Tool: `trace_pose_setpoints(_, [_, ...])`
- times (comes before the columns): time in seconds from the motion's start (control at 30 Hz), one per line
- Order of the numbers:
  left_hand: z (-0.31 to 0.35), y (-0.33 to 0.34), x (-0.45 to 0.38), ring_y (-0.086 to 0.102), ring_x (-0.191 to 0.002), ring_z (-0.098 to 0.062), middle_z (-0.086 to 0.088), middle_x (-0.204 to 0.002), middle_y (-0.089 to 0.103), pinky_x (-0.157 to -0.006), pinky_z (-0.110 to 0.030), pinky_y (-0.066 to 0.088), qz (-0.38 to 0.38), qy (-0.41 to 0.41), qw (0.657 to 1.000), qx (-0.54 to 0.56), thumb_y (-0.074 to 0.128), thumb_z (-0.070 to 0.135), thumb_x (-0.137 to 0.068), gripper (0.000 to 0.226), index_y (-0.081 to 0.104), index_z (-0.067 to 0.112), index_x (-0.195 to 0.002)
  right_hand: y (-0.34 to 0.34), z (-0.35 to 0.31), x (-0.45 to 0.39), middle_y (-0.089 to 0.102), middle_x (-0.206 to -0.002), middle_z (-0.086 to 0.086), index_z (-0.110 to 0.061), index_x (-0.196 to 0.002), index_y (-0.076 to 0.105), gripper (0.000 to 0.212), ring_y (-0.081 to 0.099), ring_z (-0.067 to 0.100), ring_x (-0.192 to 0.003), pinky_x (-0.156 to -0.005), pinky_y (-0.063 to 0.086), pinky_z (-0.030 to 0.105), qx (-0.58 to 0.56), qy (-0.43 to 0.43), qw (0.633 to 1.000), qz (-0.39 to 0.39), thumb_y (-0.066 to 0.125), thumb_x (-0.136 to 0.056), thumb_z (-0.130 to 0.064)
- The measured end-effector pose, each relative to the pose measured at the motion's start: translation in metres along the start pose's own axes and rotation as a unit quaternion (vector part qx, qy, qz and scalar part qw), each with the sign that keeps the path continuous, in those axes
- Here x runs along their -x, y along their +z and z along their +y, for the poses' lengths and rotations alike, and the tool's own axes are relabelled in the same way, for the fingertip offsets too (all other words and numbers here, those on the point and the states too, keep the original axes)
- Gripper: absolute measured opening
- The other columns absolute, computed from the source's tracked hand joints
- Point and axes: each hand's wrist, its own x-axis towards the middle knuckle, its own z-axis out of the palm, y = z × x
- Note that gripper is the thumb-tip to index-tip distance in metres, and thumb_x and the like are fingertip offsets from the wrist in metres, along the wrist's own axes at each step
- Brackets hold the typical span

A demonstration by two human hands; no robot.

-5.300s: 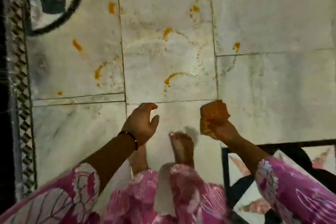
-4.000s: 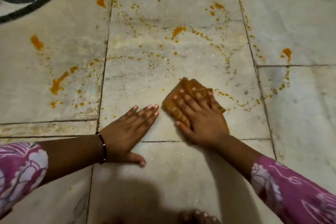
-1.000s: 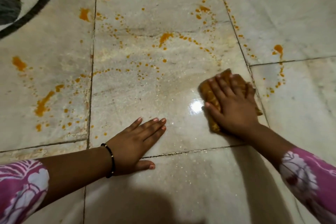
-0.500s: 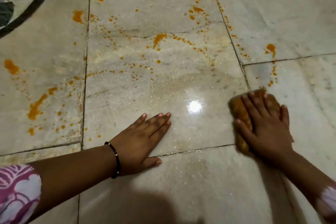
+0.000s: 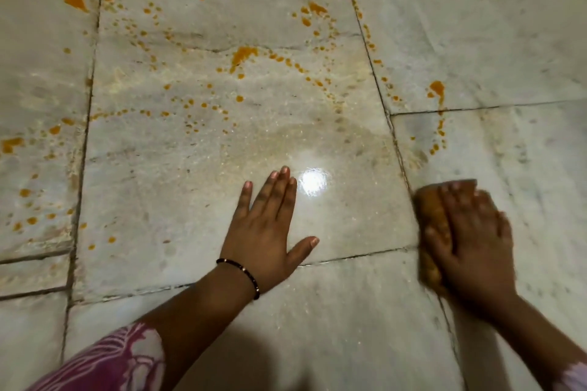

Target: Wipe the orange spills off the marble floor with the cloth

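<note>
Orange spills (image 5: 243,54) dot the marble floor (image 5: 197,168) across the far and left tiles, with a smaller trail (image 5: 440,124) on the right. My right hand (image 5: 473,238) lies flat with straight fingers on the orange-stained cloth (image 5: 430,213), pressing it to the floor beside a tile joint. The cloth shows only along the hand's left and far edge. My left hand (image 5: 270,232) rests palm down with fingers straight on the centre tile, holding nothing. A wiped, shiny patch lies just beyond it.
Dark grout joints (image 5: 386,111) divide the large slabs. A bright light reflection (image 5: 313,182) sits by my left fingertips. My shadow (image 5: 286,359) covers the near floor. A pink patterned sleeve (image 5: 114,365) is at the lower left.
My right hand has slid the cloth further right and toward me, across the tile joint. My left hand stays planted on the centre tile. The view has shifted slightly.
</note>
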Motion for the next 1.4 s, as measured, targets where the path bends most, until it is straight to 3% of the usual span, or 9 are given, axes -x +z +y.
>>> trace_pose_setpoints(0.17, [0.001,-0.001,0.0,0.007,-0.145,-0.022,-0.011,-0.158,0.009,-0.114,-0.051,0.008,-0.003,-0.005,1.0,0.001,0.021,0.065,-0.089,0.084,0.017,0.006,-0.149,-0.015,-0.023,-0.112,0.014,-0.16,0.005,-0.023,-0.152,0.016,0.078,0.009,0.032,-0.145,-0.113,0.004,0.062,-0.033,0.107,0.994,0.016,0.018,-0.085,-0.063])
trace_pose_setpoints(0.33, [-0.002,-0.002,-0.002,0.008,-0.145,-0.021,-0.01,-0.158,0.011,-0.114,-0.05,0.008,0.002,-0.01,1.0,0.011,0.023,0.065,-0.089,0.084,0.019,0.007,-0.148,-0.001,-0.099,-0.096,0.019,-0.159,-0.002,-0.028,-0.151,0.02,0.07,0.012,0.026,-0.147,-0.115,0.004,0.055,0.014,-0.136,0.99,0.02,0.021,-0.089,-0.061])
trace_pose_setpoints(0.47, [-0.001,0.0,-0.002,0.008,-0.145,-0.021,-0.009,-0.158,0.011,-0.114,-0.05,0.009,0.013,-0.006,1.0,0.02,0.024,0.065,-0.089,0.083,0.019,0.007,-0.149,0.006,-0.069,-0.025,0.021,-0.158,-0.004,-0.026,-0.151,0.024,0.068,0.012,0.02,-0.147,-0.116,0.006,0.052,0.025,-0.236,0.971,-0.003,0.024,-0.091,-0.059])
trace_pose_setpoints(0.63, [0.001,0.0,-0.002,0.01,-0.145,-0.021,-0.009,-0.157,0.012,-0.114,-0.05,0.01,0.013,-0.011,1.0,0.014,0.022,0.065,-0.089,0.083,0.02,0.007,-0.148,-0.009,0.003,-0.058,0.018,-0.16,-0.002,-0.031,-0.151,0.022,0.073,0.013,0.022,-0.147,-0.116,0.008,0.052,0.019,-0.096,0.995,0.006,0.02,-0.087,-0.066])
trace_pose_setpoints(0.8, [0.002,-0.002,-0.002,0.007,-0.145,-0.02,-0.008,-0.158,0.011,-0.114,-0.049,0.009,0.009,-0.017,1.0,0.017,0.024,0.065,-0.089,0.083,0.019,0.008,-0.149,-0.018,-0.04,-0.151,0.012,-0.161,-0.001,-0.028,-0.153,0.015,0.078,0.005,0.027,-0.147,-0.114,0.002,0.057,0.006,-0.006,1.0,0.018,0.017,-0.084,-0.065])
trace_pose_setpoints(0.97, [0.002,-0.001,-0.002,0.008,-0.145,-0.02,-0.008,-0.158,0.011,-0.114,-0.05,0.009,0.008,-0.02,1.0,0.014,0.024,0.065,-0.088,0.083,0.019,0.008,-0.149,-0.006,-0.107,-0.134,0.013,-0.161,-0.002,-0.028,-0.153,0.015,0.074,0.004,0.025,-0.148,-0.115,-0.004,0.053,0.044,-0.183,0.982,0.021,0.013,-0.087,-0.063])
trace_pose_setpoints(1.13, [0.002,0.0,-0.002,0.015,-0.144,-0.023,-0.012,-0.156,0.017,-0.112,-0.05,0.01,0.022,-0.017,0.999,0.017,0.027,0.063,-0.087,0.083,0.024,0.006,-0.147,-0.007,-0.047,-0.091,0.024,-0.158,-0.001,-0.022,-0.15,0.028,0.07,0.015,0.024,-0.147,-0.115,0.008,0.054,0.08,-0.376,0.923,-0.024,0.025,-0.091,-0.059])
trace_pose_setpoints(1.27, [0.002,0.001,-0.001,0.015,-0.144,-0.023,-0.011,-0.156,0.018,-0.113,-0.05,0.01,0.021,-0.02,0.999,0.017,0.026,0.063,-0.088,0.083,0.023,0.006,-0.147,-0.019,0.004,-0.127,0.018,-0.159,0.0,-0.027,-0.152,0.019,0.075,0.012,0.026,-0.147,-0.115,0.008,0.053,0.051,-0.25,0.967,-0.008,0.014,-0.089,-0.068])
trace_pose_setpoints(1.4, [0.002,-0.001,0.0,0.013,-0.144,-0.022,-0.01,-0.157,0.016,-0.114,-0.05,0.009,0.017,-0.024,0.999,0.022,0.028,0.064,-0.088,0.083,0.022,0.007,-0.148,-0.019,-0.038,-0.184,0.012,-0.161,0.002,-0.025,-0.153,0.015,0.076,0.005,0.027,-0.147,-0.114,0.001,0.056,0.026,-0.099,0.994,0.025,0.02,-0.087,-0.062])
